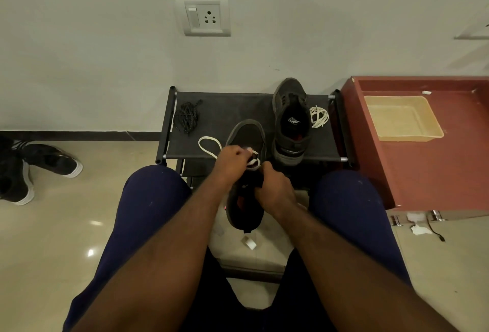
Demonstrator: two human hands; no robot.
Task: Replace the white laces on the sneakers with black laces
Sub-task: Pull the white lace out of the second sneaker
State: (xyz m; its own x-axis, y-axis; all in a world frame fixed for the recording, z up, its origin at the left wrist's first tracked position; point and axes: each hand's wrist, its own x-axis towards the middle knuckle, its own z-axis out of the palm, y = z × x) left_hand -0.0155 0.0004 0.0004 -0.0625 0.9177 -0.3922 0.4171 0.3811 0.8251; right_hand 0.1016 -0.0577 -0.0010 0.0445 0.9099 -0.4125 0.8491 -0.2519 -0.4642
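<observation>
A dark sneaker (247, 138) lies between my knees, its toe resting on the black shoe rack (227, 114). My left hand (231, 158) pinches its white lace (209, 146), which loops out to the left. My right hand (275, 191) grips the sneaker at its tongue. A second dark sneaker (291, 120) without laces stands on the rack at the right. A bundled white lace (318, 116) lies beside it. The black laces (187, 117) sit in a heap at the rack's left end.
A red-brown cabinet (428, 167) with a beige tray (402, 118) stands at the right. Another pair of dark shoes (34, 165) lies on the tiled floor at the left. A wall with a socket (206, 15) is behind the rack.
</observation>
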